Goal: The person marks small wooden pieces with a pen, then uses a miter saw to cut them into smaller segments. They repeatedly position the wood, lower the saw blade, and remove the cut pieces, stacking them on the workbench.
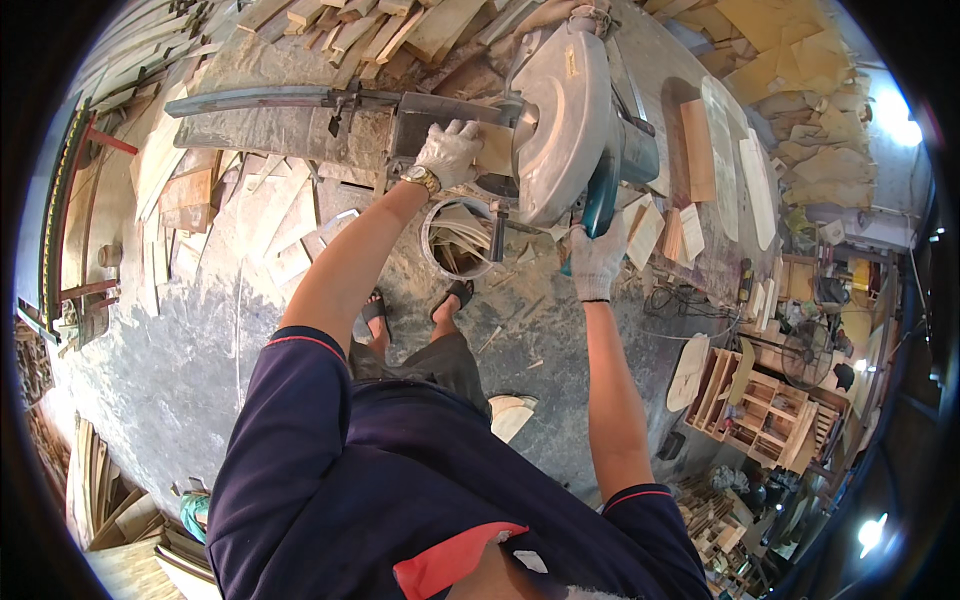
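A miter saw [565, 120] with a large grey blade guard stands in front of me on a worn bench. My right hand [598, 260], in a white knit glove, is closed around the saw's dark green handle [601, 195]. Left of the guard, my gloved left hand [448, 155] grips a short piece of wood [495, 150] on the saw's bed, fingers curled over its left end. A wristwatch [421, 179] sits on my left wrist. The guard hides the blade, and whether it touches the wood cannot be seen.
Below the saw stands a round bin [428, 238] of wood offcuts. A long metal rail [250, 100] runs left from the saw. Cut wood pieces [690, 232] lie right of it, with stacked boards [430, 30] behind. A fan [806, 355] and wooden crate [770, 415] stand at right.
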`<state>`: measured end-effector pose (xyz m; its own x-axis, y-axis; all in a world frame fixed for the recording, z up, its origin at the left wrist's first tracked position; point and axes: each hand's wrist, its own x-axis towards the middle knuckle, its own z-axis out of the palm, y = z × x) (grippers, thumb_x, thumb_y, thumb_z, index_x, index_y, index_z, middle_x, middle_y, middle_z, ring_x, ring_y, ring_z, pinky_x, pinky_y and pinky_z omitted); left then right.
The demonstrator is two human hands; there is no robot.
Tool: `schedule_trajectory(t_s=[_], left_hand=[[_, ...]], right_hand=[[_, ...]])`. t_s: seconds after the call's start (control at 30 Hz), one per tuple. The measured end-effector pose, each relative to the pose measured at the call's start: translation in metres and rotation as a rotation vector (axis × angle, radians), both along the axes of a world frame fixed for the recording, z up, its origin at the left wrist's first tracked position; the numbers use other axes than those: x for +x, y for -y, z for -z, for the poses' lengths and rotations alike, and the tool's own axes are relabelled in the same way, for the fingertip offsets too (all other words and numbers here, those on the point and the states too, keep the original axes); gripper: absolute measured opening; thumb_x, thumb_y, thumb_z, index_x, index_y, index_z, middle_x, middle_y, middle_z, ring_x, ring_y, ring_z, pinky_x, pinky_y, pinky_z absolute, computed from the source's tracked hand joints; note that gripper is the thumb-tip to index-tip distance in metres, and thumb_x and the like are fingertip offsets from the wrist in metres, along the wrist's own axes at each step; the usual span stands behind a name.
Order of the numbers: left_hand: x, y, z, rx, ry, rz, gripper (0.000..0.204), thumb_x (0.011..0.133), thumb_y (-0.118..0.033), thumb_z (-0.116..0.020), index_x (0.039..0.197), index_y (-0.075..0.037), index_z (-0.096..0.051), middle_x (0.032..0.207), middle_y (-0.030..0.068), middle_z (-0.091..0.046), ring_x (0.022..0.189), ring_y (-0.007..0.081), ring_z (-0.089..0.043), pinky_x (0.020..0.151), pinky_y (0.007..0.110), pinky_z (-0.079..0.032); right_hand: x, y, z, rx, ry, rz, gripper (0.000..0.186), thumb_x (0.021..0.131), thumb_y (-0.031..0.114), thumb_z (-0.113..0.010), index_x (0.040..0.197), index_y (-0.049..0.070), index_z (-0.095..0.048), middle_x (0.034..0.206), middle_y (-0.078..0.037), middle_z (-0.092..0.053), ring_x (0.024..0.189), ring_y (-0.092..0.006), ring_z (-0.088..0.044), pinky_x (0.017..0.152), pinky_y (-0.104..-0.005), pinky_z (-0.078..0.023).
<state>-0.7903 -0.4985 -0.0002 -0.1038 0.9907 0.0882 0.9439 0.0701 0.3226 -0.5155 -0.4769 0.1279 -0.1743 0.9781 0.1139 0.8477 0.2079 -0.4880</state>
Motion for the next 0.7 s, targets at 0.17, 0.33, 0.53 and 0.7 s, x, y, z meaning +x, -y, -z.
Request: schedule_trajectory(t_s=[0.17,0.33,0.53,0.7], left_hand=[[0.0,0.0,0.002,0.05,0.006,-0.004,0.059,0.08,-0.046,-0.078,0.126,-0.011,-0.067,0.13,0.0083,-0.056,0.124,0.0278,-0.053,0.093,0.049,-0.045],[0.001,0.0,-0.002,-0.026,0.016,0.001,0.058,0.082,-0.046,-0.077,0.127,-0.01,-0.067,0.132,0.0084,-0.055,0.125,0.0283,-0.052,0.094,0.05,-0.045],[0.002,0.001,-0.008,-0.037,0.021,0.002,0.057,0.084,-0.045,-0.076,0.127,-0.009,-0.066,0.134,0.0084,-0.054,0.127,0.028,-0.05,0.095,0.05,-0.044],[0.001,0.0,-0.01,-0.08,0.031,0.008,0.057,0.084,-0.045,-0.076,0.128,-0.01,-0.066,0.134,0.0081,-0.054,0.127,0.0278,-0.05,0.096,0.049,-0.044]], right_hand=[[-0.004,0.005,-0.002,-0.039,-0.023,0.045,0.031,0.082,0.017,-0.071,0.107,0.005,-0.055,0.087,-0.014,-0.064,0.074,-0.0312,-0.063,0.07,-0.0484,-0.049],[-0.002,0.005,0.004,-0.034,-0.048,0.023,0.03,0.085,0.016,-0.071,0.108,0.005,-0.056,0.088,-0.013,-0.065,0.074,-0.0295,-0.063,0.069,-0.0474,-0.05],[0.007,-0.002,0.02,-0.093,-0.123,0.005,0.033,0.086,0.017,-0.072,0.111,0.005,-0.055,0.089,-0.013,-0.064,0.074,-0.0283,-0.062,0.068,-0.0469,-0.049],[0.009,-0.006,0.034,-0.066,-0.149,0.017,0.03,0.086,0.017,-0.072,0.106,0.005,-0.053,0.087,-0.012,-0.064,0.07,-0.0285,-0.061,0.065,-0.0471,-0.049]])
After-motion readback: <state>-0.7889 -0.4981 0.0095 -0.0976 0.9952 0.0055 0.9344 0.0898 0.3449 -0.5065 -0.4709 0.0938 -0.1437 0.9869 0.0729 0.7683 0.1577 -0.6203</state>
